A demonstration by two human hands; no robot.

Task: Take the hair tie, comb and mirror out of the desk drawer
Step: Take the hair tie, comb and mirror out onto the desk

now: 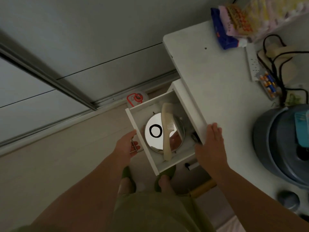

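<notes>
The white desk drawer (150,151) stands pulled out below the desk edge. Inside lies a round mirror (151,139) face up. A black hair tie (155,130) rests on the glass, and a cream comb (166,131) lies lengthwise across the mirror's right half. My left hand (126,144) is closed around the metal drawer handle (134,147) on the drawer front. My right hand (211,148) lies flat, fingers together, on the edge of the white desk (217,91) beside the drawer.
On the desk are a blue-grey round appliance (280,144) at the right, a power strip (253,64) with black cables, batteries (268,84) and snack packets (234,25) at the back. A red-and-white object (136,98) sits on the floor behind the drawer. My feet in green slippers are below it.
</notes>
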